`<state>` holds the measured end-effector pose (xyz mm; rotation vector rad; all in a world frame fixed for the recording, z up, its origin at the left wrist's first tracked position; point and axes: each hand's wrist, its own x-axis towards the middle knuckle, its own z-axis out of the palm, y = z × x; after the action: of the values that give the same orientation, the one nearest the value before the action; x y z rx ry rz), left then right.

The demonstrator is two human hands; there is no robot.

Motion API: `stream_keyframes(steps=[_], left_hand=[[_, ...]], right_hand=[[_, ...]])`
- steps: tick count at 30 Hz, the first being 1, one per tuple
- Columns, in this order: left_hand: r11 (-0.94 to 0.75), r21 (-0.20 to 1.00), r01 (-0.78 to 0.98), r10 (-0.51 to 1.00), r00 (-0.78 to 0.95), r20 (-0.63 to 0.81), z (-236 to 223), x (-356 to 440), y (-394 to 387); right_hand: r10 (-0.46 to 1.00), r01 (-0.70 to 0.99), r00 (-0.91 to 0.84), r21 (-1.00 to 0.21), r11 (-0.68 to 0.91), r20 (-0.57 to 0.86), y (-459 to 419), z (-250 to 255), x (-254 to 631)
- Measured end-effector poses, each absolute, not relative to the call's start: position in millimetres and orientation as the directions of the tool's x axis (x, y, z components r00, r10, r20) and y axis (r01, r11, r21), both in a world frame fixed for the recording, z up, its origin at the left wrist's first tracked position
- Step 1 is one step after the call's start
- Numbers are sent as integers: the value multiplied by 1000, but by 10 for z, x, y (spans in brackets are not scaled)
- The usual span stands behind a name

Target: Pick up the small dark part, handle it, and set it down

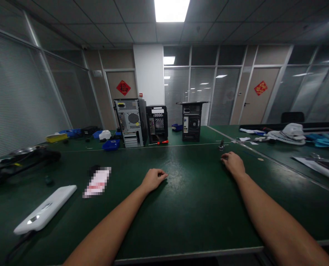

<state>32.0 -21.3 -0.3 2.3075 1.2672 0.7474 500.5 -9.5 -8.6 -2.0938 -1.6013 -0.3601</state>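
My left hand (153, 178) rests on the green table (197, 207), its fingers loosely curled and nothing visible in them. Farther right, my right hand (233, 163) also lies on the table with its fingers bent inward; I see nothing held there. Just beyond its fingertips stands a small dark metal piece (221, 145), apart from the hand. A screwdriver (162, 142) with a red and black handle lies toward the back, in front of a black computer case (157, 123).
A larger grey computer case (129, 122) and another black case (191, 122) stand at the back. On the left are a white power bank-like device (46, 210) with a cable and a blurred-out paper (98, 181). Blue trays (111, 145) and a white hat (290, 133) lie farther off.
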Motion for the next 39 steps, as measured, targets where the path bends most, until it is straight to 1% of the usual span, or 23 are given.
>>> stream_keyframes(steps=[2,15,24,33,39], left_hand=[[-507,571,646,858,445,257,1,322,-216],[-512,558,654,854,455,250,-21,313,-190],[-507,555,660,857,454,243,0,309,-204],[-508,556,658,857,451,250,-29,304,-192],[-512,546,663,855,453,252,-41,303,-180]], right_hand=[[835,960,270,-202,-195,479,-92,-71,4973],[813,935,337,-270,-230,475,-91,-39,4918],[809,936,327,-283,-208,489,-91,-41,4927],[793,875,431,-414,-251,430,-113,-41,4949],[794,867,443,-423,-263,416,-134,-32,4898]])
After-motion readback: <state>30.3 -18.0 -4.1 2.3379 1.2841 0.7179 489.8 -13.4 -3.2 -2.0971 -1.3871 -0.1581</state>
